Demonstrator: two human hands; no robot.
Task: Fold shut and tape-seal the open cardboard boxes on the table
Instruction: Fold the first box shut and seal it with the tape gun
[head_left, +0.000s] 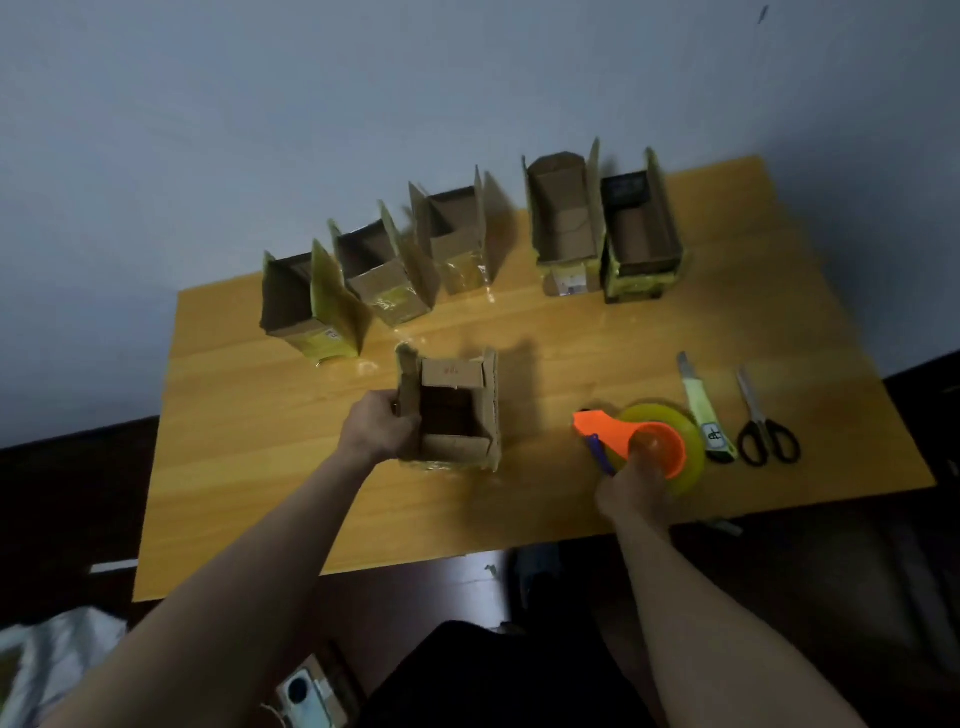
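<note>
Open box sits near table front edge w/ left hand gripping its left flap; right hand prob. wraps the tape dispenser handle, fingers blurred. Cardboard's light, stiff but creases easily, so hold the side walls, not flap tips.

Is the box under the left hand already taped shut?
No, the near box that the left hand grips stands open, its flaps up.
</note>
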